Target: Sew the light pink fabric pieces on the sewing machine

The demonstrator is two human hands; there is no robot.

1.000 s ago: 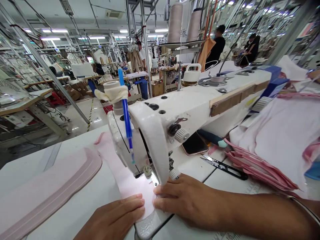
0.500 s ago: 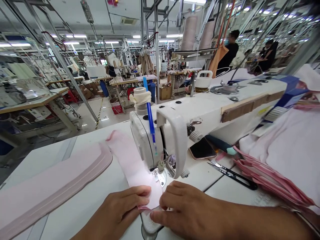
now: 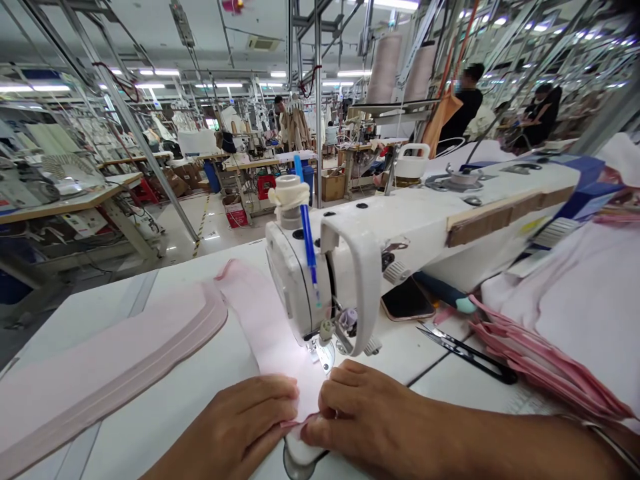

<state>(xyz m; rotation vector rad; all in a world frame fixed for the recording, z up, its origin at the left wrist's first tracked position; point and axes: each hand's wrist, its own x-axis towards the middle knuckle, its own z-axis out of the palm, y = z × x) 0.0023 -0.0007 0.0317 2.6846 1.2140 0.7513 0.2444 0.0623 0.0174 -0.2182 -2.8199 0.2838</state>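
Note:
A narrow pink fabric strip [image 3: 255, 313] lies on the white table, running under the needle area of the sewing machine [image 3: 300, 280] toward me. My left hand [image 3: 245, 413] pinches the near end of this strip at its left edge, thumb below and fingers on top. My right hand [image 3: 357, 403] has its fingers curled on the strip's right edge, close in front of the presser foot [image 3: 315, 350]. Between the two hands the darker pink edge of the strip shows, slightly folded up. The fingertips partly hide the cloth.
Left lies a larger pink fabric piece [image 3: 115, 353] with a stitched border. To the right are black thread snips [image 3: 470, 353], a phone [image 3: 407, 300] and a pile of pink-edged pieces [image 3: 565, 313]. A blue pen [image 3: 309, 240] stands against the machine head. People work in the background.
The near edge of the strip is now drawn up between the hands, with my right thumb at its fold. My left fingers have straightened and pressed closer together. The view has shifted slightly.

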